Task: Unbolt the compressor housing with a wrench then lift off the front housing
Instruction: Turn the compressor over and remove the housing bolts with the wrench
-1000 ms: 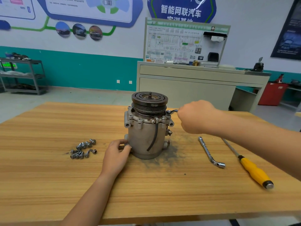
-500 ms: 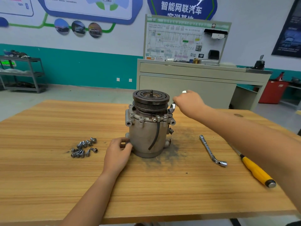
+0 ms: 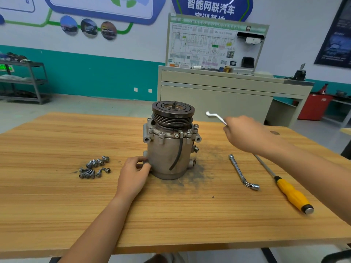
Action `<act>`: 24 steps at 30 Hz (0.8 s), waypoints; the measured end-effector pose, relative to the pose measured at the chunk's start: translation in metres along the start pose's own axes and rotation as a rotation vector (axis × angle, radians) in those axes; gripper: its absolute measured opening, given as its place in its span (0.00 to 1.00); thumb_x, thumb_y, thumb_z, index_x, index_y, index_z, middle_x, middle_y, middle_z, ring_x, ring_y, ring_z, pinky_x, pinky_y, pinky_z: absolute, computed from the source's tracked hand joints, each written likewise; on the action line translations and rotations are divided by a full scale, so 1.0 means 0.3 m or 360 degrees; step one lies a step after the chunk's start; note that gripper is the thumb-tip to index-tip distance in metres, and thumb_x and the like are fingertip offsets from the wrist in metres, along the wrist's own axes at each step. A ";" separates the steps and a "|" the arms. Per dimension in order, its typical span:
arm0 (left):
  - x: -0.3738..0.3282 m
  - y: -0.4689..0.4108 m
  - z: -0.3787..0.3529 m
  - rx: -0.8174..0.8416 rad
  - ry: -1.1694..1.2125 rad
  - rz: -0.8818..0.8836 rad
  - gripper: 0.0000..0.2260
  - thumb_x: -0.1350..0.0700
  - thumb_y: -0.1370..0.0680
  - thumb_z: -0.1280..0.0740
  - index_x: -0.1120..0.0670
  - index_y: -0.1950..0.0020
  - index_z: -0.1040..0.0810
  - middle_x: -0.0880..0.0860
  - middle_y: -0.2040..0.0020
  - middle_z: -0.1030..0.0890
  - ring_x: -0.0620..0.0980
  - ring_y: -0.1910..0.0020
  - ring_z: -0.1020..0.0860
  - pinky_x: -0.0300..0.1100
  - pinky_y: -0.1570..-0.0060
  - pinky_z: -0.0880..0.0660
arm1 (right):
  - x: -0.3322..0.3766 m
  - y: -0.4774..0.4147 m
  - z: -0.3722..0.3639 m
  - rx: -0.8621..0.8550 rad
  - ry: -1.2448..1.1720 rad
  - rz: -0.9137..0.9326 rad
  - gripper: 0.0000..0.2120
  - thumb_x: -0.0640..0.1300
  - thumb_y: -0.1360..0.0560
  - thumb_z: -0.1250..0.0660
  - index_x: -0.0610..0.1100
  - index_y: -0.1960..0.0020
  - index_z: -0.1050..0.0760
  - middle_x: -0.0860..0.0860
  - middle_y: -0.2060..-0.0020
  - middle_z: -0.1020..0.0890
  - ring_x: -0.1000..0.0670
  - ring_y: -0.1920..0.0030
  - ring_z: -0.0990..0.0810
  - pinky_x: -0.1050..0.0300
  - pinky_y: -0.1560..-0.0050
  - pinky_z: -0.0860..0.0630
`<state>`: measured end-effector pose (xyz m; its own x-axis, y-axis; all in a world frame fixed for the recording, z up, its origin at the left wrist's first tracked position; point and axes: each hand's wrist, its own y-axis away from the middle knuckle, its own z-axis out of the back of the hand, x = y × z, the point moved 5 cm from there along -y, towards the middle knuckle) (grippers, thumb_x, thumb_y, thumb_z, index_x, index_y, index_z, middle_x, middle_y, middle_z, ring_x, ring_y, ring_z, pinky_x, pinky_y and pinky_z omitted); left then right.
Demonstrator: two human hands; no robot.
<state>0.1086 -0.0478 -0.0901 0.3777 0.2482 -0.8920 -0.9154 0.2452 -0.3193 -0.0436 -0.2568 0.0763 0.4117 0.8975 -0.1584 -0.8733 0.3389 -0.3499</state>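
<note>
A grey metal compressor (image 3: 167, 152) stands upright mid-table, its dark pulley (image 3: 172, 111) on top and bolts around the front housing flange (image 3: 171, 132). My left hand (image 3: 133, 172) grips the compressor's lower left side. To the right of the pulley, clear of the compressor, my right hand (image 3: 245, 133) is raised in the air. It holds a small silver wrench (image 3: 215, 116) whose head points up and left.
Several loose bolts (image 3: 94, 167) lie on the wooden table (image 3: 57, 205) left of the compressor. An L-shaped socket wrench (image 3: 241, 171) and a yellow-handled screwdriver (image 3: 288, 192) lie to the right. Dark grime surrounds the compressor base. A cabinet stands behind the table.
My right hand has lifted the wrench off the flange bolt and swung it up and away to the right. My left hand stays on the compressor.
</note>
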 end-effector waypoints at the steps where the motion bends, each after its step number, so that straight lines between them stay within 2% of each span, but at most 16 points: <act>1: 0.000 0.001 0.001 0.0000 0.0003 0.0001 0.04 0.57 0.25 0.35 0.50 0.52 0.22 0.48 0.49 0.24 0.35 0.56 0.27 0.27 0.61 0.35 | 0.014 0.013 -0.007 0.0026 0.0050 0.0037 0.09 0.39 0.21 0.45 0.42 0.47 0.27 0.49 0.67 0.28 0.49 0.66 0.27 0.56 0.70 0.33; 4: 0.002 0.002 0.002 -0.0002 -0.0008 -0.0001 0.05 0.58 0.25 0.35 0.50 0.52 0.22 0.48 0.50 0.25 0.34 0.57 0.27 0.26 0.62 0.35 | 0.057 0.032 -0.008 0.0033 0.0125 0.0135 0.11 0.39 0.22 0.45 0.44 0.43 0.28 0.51 0.68 0.30 0.51 0.67 0.29 0.58 0.71 0.33; 8: -0.010 0.002 0.002 0.0006 -0.0002 -0.0044 0.05 0.60 0.25 0.35 0.52 0.52 0.22 0.49 0.50 0.23 0.41 0.56 0.25 0.31 0.58 0.33 | 0.104 0.026 0.014 0.0065 0.0356 0.0192 0.10 0.37 0.22 0.44 0.44 0.43 0.28 0.51 0.71 0.35 0.53 0.72 0.36 0.59 0.75 0.42; 11: -0.011 0.003 0.003 0.0006 -0.0026 -0.0048 0.05 0.60 0.25 0.35 0.53 0.52 0.22 0.50 0.50 0.23 0.42 0.56 0.25 0.35 0.56 0.34 | 0.138 0.024 0.046 0.0160 0.0541 0.0247 0.10 0.34 0.23 0.44 0.42 0.47 0.27 0.50 0.70 0.35 0.50 0.69 0.33 0.59 0.74 0.39; 15: -0.007 0.002 0.004 -0.0007 -0.0036 -0.0055 0.05 0.61 0.26 0.35 0.52 0.53 0.22 0.50 0.50 0.23 0.37 0.58 0.26 0.31 0.58 0.34 | 0.219 0.039 0.071 0.0244 0.0896 0.0424 0.08 0.31 0.25 0.42 0.43 0.52 0.29 0.50 0.71 0.37 0.48 0.66 0.32 0.57 0.73 0.38; 18: -0.007 0.001 0.004 -0.0001 -0.0029 -0.0056 0.05 0.60 0.25 0.34 0.52 0.53 0.22 0.50 0.50 0.23 0.37 0.58 0.26 0.31 0.59 0.34 | 0.236 0.034 0.067 0.0248 0.1072 0.0536 0.09 0.32 0.24 0.41 0.42 0.48 0.27 0.50 0.71 0.36 0.48 0.66 0.32 0.58 0.76 0.40; 20: -0.004 0.000 0.002 0.0005 -0.0023 -0.0047 0.05 0.59 0.25 0.34 0.52 0.52 0.22 0.49 0.50 0.23 0.38 0.58 0.26 0.32 0.58 0.34 | 0.213 0.025 0.068 0.0236 0.1088 0.0574 0.09 0.35 0.24 0.43 0.42 0.47 0.27 0.50 0.71 0.36 0.50 0.70 0.33 0.58 0.76 0.40; 24: 0.006 -0.005 0.002 -0.0008 -0.0045 -0.0040 0.05 0.59 0.25 0.34 0.51 0.52 0.22 0.49 0.50 0.24 0.35 0.58 0.27 0.25 0.62 0.35 | 0.127 -0.011 0.056 0.0229 0.1009 0.0489 0.13 0.37 0.23 0.47 0.41 0.40 0.31 0.51 0.72 0.34 0.52 0.74 0.36 0.59 0.76 0.43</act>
<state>0.1108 -0.0472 -0.0911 0.4042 0.2687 -0.8743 -0.9062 0.2470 -0.3431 -0.0294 -0.2189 0.0869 0.1758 0.6361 -0.7513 -0.9817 0.1706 -0.0852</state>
